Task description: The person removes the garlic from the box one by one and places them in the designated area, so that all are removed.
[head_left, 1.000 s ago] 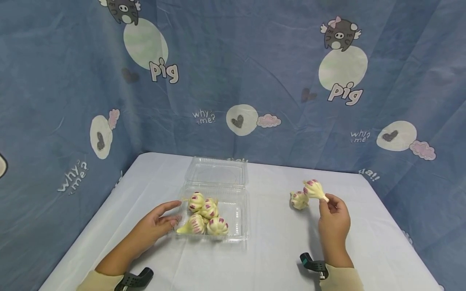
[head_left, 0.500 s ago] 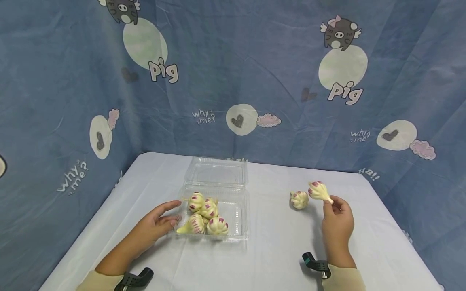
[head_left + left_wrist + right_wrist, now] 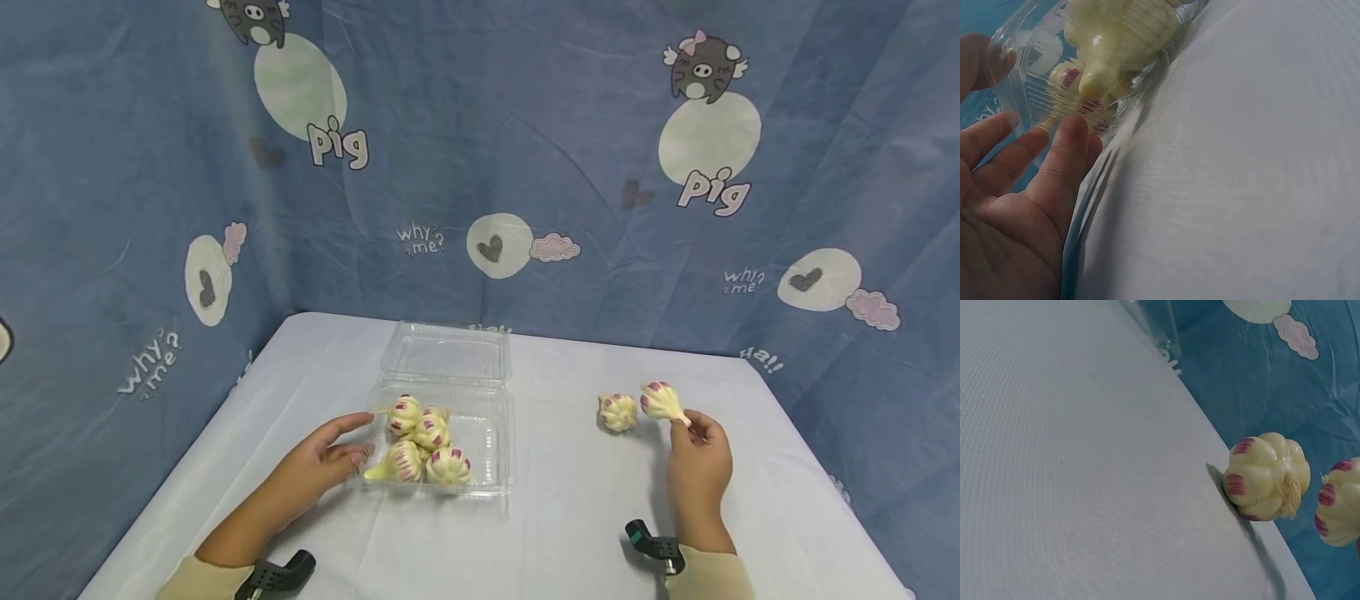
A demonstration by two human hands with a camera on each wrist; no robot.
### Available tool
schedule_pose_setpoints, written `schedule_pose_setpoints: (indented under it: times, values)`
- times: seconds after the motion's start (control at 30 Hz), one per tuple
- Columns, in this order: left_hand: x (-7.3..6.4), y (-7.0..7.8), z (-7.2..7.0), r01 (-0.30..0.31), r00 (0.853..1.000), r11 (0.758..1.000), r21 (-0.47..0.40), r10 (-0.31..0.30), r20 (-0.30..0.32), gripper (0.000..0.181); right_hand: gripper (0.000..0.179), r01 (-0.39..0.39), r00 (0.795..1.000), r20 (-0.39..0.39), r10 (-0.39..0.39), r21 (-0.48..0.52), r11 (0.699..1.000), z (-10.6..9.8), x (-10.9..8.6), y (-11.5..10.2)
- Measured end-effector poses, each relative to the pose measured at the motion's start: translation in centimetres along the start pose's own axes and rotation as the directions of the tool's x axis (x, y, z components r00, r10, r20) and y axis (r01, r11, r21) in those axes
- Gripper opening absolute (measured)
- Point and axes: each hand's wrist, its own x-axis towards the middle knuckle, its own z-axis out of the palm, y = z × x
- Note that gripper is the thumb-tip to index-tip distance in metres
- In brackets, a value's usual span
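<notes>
My right hand (image 3: pixel 699 467) pinches a garlic bulb (image 3: pixel 660 401) by its pale stem, the purple-streaked head pointing away and to the left. To the left of it, another garlic bulb (image 3: pixel 617 412) lies on the white table; the right wrist view shows the root tuft on this resting bulb (image 3: pixel 1263 478), with the held bulb (image 3: pixel 1338 509) cut off by the frame edge. My left hand (image 3: pixel 318 462) is at the left side of a clear plastic box (image 3: pixel 491 450), fingers loosely extended at its ribbed wall (image 3: pixel 1041 94). Several garlic bulbs (image 3: pixel 405 461) sit in the box's left part.
The box's clear lid (image 3: pixel 450 354) lies folded back toward the table's far edge. White cloth (image 3: pixel 570 517) covers the table. Behind it hangs a blue printed curtain (image 3: pixel 420 100). A black wrist mount (image 3: pixel 652 542) is strapped to the right wrist, another mount (image 3: pixel 277 577) to the left.
My right hand has moved a little right and toward me with the garlic bulb, opening a gap from the resting bulb. My left hand has stayed at the box.
</notes>
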Motion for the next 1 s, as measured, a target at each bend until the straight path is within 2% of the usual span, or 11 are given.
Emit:
schedule_pose_setpoints:
  times: [0.43, 0.8, 1.0]
  values:
    - [0.07, -0.04, 0.0, 0.017, 1.0, 1.0, 0.002, -0.017, 0.0, 0.066, 0.031, -0.076, 0.997, 0.022, 0.077, -0.033, 0.997, 0.16, 0.18, 0.65]
    - [0.09, -0.14, -0.1, 0.01, 1.0, 1.0, 0.001, -0.01, 0.007, 0.066, 0.033, -0.099, 0.994, 0.047, 0.102, -0.047, 0.994, 0.23, -0.03, 0.79]
    - [0.15, -0.3, -0.08, 0.012, 1.0, 1.0, -0.006, -0.012, 0.009, 0.066, 0.034, -0.088, 0.994, 0.061, 0.091, -0.042, 0.995, 0.15, -0.03, 0.95]
